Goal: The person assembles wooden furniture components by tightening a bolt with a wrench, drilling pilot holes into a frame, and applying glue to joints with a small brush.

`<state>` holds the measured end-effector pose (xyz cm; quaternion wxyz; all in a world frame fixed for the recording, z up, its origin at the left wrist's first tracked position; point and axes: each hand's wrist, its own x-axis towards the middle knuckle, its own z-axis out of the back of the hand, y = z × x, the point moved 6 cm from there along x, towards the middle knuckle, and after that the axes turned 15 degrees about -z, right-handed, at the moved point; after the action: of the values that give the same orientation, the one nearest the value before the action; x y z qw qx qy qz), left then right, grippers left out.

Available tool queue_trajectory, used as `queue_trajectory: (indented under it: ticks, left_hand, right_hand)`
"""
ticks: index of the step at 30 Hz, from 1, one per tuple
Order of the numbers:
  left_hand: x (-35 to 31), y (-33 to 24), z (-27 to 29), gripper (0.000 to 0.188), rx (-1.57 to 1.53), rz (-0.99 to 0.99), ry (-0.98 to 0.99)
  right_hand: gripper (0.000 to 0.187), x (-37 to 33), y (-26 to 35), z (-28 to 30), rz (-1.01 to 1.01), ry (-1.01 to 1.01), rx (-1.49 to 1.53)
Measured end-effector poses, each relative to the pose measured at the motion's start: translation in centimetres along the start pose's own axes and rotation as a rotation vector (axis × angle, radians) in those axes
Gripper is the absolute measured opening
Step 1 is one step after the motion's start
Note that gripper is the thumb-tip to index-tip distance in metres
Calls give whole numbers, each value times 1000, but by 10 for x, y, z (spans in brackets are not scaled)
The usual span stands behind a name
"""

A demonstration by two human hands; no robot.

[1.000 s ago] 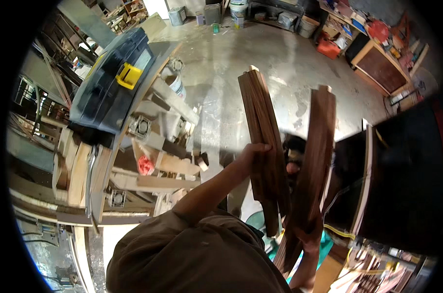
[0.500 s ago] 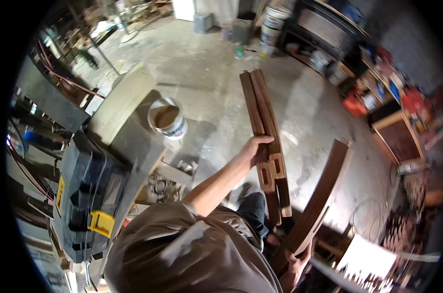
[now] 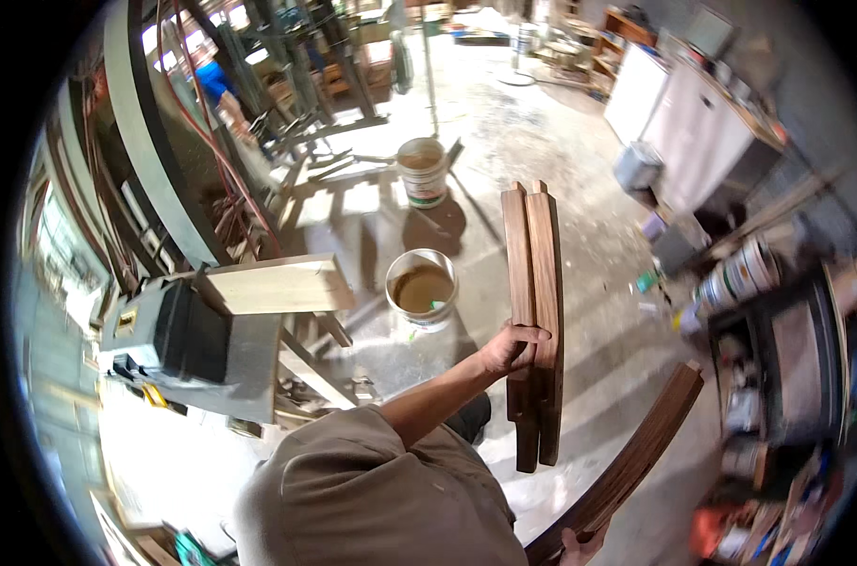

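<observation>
My left hand (image 3: 515, 349) is closed round two dark brown wooden pieces (image 3: 532, 274) held side by side in front of me. Both have narrow tenons at their far ends and run lengthwise away from me. At the lower right, my right hand (image 3: 584, 545) grips a third dark wooden piece (image 3: 631, 451), gently curved, with a small tenon at its upper end. That piece slants up and to the right, apart from the pair; its near end is cut off by the picture's lower edge.
A white bucket (image 3: 423, 291) with brown liquid stands on the floor ahead, and another bucket (image 3: 422, 173) beyond it. To the left are a black toolbox (image 3: 188, 330) and a pale board (image 3: 277, 286) on a bench. A black-framed cabinet (image 3: 782, 354) stands at right.
My view has swung leftward, bringing a second bucket and a lit floor area into sight. The wooden pieces stay in both hands; the left pair has turned so its slots no longer face me.
</observation>
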<state>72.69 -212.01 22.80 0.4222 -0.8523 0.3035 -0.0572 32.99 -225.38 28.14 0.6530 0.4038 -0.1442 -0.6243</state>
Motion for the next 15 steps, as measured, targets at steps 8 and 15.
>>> queue_trajectory:
  ticks: [8, 15]
  left_hand:
    - [260, -62, 52, 53, -205, -290, -140]
    - [477, -172, 73, 47, -416, -432, -112]
  right_hand:
    - [41, 263, 209, -201, 181, 627, 20]
    - [52, 390, 430, -356, 218, 830, -64]
